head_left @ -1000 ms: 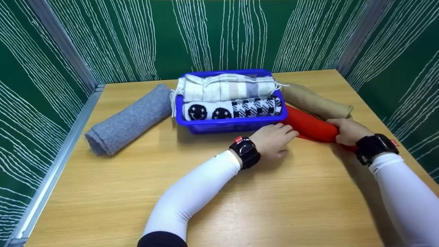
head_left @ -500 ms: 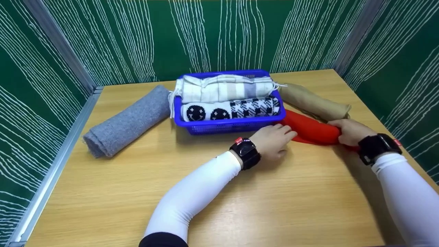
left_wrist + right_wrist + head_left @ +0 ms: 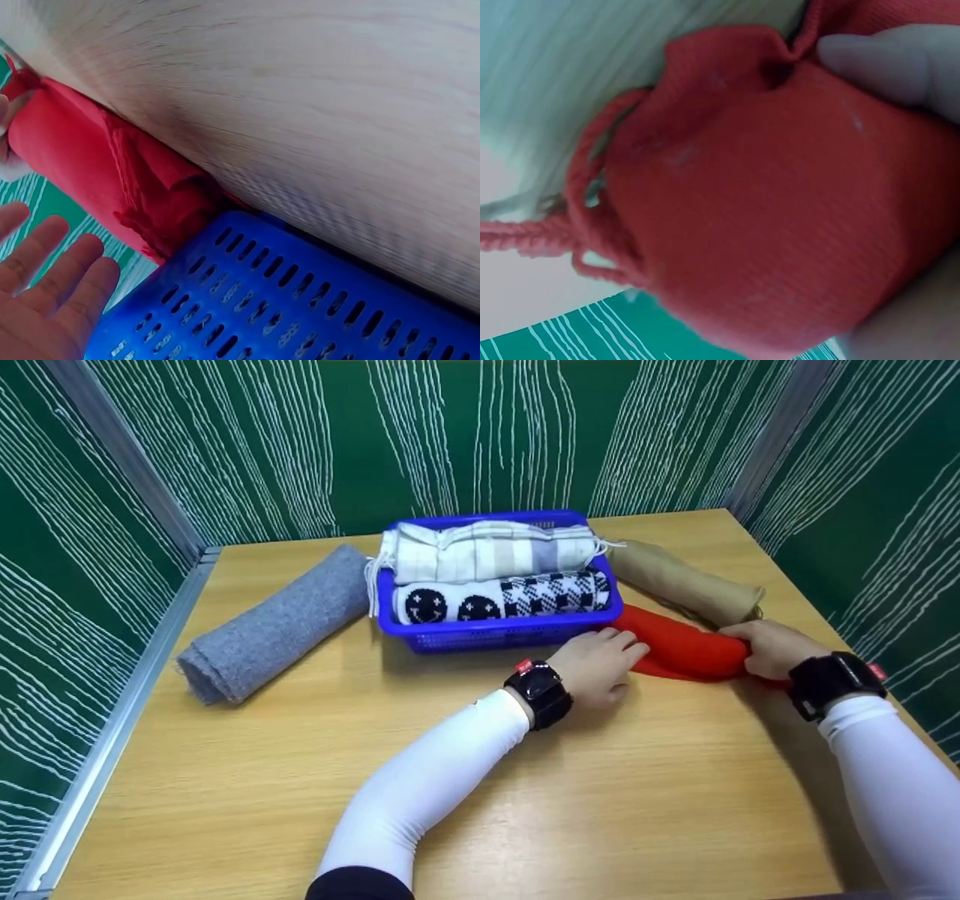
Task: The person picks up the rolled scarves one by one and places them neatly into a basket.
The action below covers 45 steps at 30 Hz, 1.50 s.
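A rolled red scarf point(image 3: 686, 651) with twisted fringe lies on the table, its left end behind the front right corner of a blue plastic basket point(image 3: 517, 626). My right hand point(image 3: 780, 649) grips the scarf's right end; in the right wrist view the thumb point(image 3: 885, 64) presses on the red cloth point(image 3: 780, 195). Close by the basket's front right corner is my left hand point(image 3: 596, 667), holding nothing. Its fingers point(image 3: 64, 274) are extended and spread in the left wrist view, beside the basket wall point(image 3: 277, 300) and the near end of the red roll point(image 3: 90, 157).
Inside the basket lie a pale striped rolled scarf point(image 3: 487, 556) with fringe over the rim and a black-and-white patterned roll point(image 3: 555, 594). A grey roll point(image 3: 281, 622) rests left of it, a tan roll point(image 3: 682, 581) to the right. Green walls point(image 3: 517, 435) enclose the table point(image 3: 600, 810).
My right hand has shifted slightly to the right, still gripping the red scarf. My left hand stays almost where it was. The view has drifted a little.
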Each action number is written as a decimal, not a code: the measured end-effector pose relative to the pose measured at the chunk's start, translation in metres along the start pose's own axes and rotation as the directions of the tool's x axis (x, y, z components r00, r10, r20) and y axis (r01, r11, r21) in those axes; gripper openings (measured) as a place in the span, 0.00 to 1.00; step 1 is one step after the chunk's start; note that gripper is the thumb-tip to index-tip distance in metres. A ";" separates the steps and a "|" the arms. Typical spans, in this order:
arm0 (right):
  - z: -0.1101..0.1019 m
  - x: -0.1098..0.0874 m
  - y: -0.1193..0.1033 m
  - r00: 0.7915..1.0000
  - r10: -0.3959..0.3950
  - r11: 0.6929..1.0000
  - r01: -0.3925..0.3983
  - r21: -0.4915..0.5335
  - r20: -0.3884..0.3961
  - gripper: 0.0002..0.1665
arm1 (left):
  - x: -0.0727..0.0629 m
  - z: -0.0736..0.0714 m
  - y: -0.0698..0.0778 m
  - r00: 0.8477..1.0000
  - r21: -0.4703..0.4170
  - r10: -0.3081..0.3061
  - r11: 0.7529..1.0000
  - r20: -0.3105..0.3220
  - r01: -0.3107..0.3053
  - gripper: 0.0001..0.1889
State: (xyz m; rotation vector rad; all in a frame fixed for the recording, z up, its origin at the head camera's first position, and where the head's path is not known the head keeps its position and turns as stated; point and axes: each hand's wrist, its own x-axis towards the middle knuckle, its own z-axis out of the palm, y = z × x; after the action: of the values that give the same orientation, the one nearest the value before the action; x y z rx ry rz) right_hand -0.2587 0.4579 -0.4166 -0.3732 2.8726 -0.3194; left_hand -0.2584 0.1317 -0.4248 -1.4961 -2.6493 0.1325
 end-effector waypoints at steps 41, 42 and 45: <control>0.005 -0.013 0.003 0.998 -0.050 0.998 0.050 -0.024 -0.031 0.31 | 0.038 0.011 0.013 0.982 0.033 -0.183 0.983 0.049 0.181 0.41; 0.005 -0.013 0.003 0.998 -0.050 0.999 0.049 -0.023 -0.030 0.31 | 0.039 0.011 0.013 0.982 0.037 -0.183 0.983 0.044 0.181 0.41; 0.006 -0.013 0.003 0.999 -0.038 0.999 0.038 -0.013 -0.026 0.32 | 0.040 0.012 0.014 0.982 0.057 -0.184 0.982 0.034 0.182 0.41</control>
State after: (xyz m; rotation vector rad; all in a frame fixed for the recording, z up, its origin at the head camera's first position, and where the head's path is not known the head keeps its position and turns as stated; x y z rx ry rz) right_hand -0.2455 0.4628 -0.4201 -0.4295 2.8974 -0.3156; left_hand -0.2691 0.1729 -0.4365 -1.2391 -2.7736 0.2180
